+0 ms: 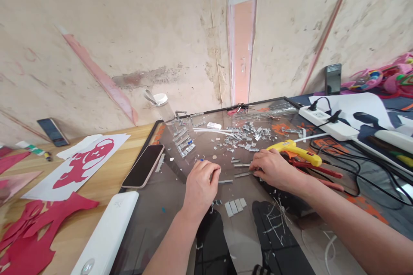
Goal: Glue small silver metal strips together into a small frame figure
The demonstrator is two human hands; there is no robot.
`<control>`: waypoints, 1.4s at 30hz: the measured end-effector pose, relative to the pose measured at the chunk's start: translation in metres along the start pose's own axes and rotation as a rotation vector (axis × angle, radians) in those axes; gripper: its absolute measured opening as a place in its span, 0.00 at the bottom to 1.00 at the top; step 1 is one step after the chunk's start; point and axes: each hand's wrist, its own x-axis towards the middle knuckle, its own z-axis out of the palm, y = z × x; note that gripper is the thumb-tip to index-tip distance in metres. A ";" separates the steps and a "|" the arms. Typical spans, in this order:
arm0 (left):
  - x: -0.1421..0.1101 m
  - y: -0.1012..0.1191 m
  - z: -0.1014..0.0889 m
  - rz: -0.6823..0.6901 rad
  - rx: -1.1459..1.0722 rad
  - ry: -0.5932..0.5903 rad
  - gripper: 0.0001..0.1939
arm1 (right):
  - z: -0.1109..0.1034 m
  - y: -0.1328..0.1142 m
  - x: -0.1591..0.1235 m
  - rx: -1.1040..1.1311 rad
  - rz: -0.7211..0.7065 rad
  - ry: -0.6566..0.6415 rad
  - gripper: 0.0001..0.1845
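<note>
My left hand (200, 184) is over the middle of the dark glass table, thumb and fingers pinched together. Anything between its fingertips is too small to name. A thin grey metal strip (226, 181) lies just right of it. My right hand (272, 166) has its fingers curled down at the ends of grey metal strips (242, 175); its fingertips are partly hidden, so what it grips is unclear. Beyond it lies a yellow hot glue gun (295, 151) with a white glue stick. Below the hands sit flat grey metal pieces (235, 207) side by side.
Small metal scraps (250, 135) are strewn across the table's back. A phone (144, 166) and white power bank (108, 232) lie left; a clear bottle (164, 107) stands behind. Red-handled pliers (322, 172), black cables (358, 172) and a power strip (327, 122) occupy the right.
</note>
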 end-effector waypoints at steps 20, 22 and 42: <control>0.001 0.000 0.001 0.015 0.007 0.003 0.08 | -0.020 0.045 -0.017 0.247 0.065 0.242 0.07; 0.001 0.000 0.001 0.010 0.003 0.000 0.08 | -0.025 0.054 -0.026 0.242 0.119 0.257 0.07; 0.024 0.038 0.010 0.044 0.128 -0.296 0.06 | 0.011 0.006 -0.013 0.174 0.007 0.213 0.07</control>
